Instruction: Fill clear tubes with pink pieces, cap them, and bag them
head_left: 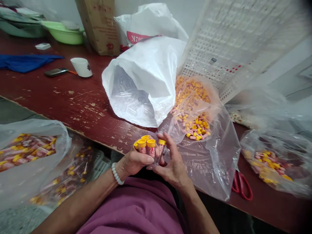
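My left hand [133, 161], with a bead bracelet at the wrist, is closed around several small clear tubes [142, 149] with yellow caps and pink-and-white printing. They stand upright in a bunch over my lap. Beside them, one more capped tube [161, 150] sits between the fingers and thumb of my right hand [175, 167], touching or nearly touching the bunch. Just beyond my hands, a white sack [146, 68] lies with its mouth towards me, and clear tubes [129, 100] show inside it. Right of it, an open plastic bag [212, 156] holds many small yellow-and-pink pieces [195, 128].
A white perforated crate [219, 42] leans behind the bag. Red-handled scissors [242, 186] and another filled bag [275, 169] lie right. Bags of capped tubes [29, 152] stand low left. A cup [81, 67], phone [56, 72], green basin [64, 34] and cardboard box [98, 27] occupy the table's far left.
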{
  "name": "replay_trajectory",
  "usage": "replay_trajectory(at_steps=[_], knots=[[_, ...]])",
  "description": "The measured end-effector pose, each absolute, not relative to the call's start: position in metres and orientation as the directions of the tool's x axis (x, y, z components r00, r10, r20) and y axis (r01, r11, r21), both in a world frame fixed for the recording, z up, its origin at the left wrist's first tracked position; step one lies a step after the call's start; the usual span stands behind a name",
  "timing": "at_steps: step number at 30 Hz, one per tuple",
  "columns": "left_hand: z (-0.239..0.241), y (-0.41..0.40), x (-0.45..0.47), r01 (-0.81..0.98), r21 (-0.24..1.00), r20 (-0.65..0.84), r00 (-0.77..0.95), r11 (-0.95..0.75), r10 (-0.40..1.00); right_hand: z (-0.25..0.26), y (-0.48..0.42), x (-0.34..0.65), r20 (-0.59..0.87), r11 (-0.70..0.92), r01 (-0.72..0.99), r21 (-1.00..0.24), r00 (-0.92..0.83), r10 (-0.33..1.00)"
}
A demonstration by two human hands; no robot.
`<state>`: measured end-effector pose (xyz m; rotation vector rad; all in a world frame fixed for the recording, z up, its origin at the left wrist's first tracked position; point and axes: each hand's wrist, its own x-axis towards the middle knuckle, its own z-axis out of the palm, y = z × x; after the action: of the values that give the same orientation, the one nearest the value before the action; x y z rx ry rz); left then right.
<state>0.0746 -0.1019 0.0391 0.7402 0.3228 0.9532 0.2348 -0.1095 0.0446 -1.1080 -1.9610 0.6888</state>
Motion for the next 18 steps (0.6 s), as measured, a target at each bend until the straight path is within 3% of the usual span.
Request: replay_trajectory(at_steps=[3,10,18], knots=[[0.037,-0.101,0.072,-0.627,0.656,0.008,0.562,0.420,0.827,0.042,-0.110,0.235,0.370,0.468,0.494,-0.733,-0.288,0.883],[0.034,-0.103,0.074,-0.662,0.616,-0.100,0.472,0.427,0.876,0.053,-0.110,0.229,0.508,0.692,0.613,-0.381,-0.487,0.711],[0.030,-0.106,0.082,-0.677,0.527,-0.229,0.469,0.514,0.853,0.053,-0.101,0.218,0.572,0.747,0.570,-0.344,-0.504,0.648]])
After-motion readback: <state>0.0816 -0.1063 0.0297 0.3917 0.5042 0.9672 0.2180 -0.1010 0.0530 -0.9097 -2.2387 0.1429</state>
